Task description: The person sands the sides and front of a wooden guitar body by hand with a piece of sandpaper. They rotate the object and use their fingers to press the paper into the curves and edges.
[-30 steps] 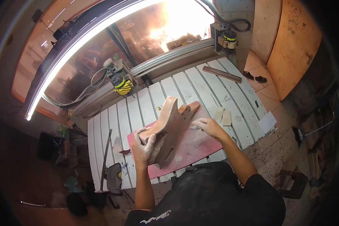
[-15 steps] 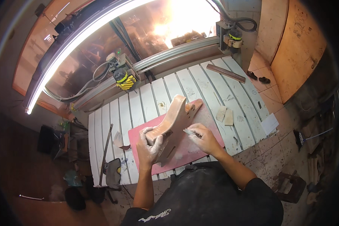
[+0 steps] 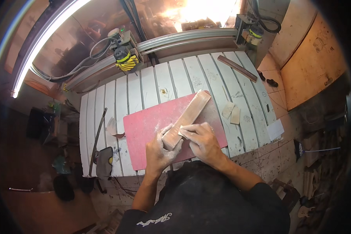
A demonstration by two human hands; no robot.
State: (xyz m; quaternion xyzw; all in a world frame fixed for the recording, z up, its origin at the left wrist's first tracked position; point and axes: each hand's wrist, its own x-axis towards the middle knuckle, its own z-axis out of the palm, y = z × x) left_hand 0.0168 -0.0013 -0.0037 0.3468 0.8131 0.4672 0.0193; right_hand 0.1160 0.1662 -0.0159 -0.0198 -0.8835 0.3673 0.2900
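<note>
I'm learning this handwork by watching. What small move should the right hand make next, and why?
Probably a light slide of the small pale piece along the upper face of the wooden part, toward its far end: the right hand pinches that piece at the face, the left hand grips the near end, and the face beyond the hands lies uncovered.

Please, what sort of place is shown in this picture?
Probably a woodworking workshop: a slatted white table has a metal rail with a machine head along its far side, and the left hand grips a wooden-looking piece.
</note>
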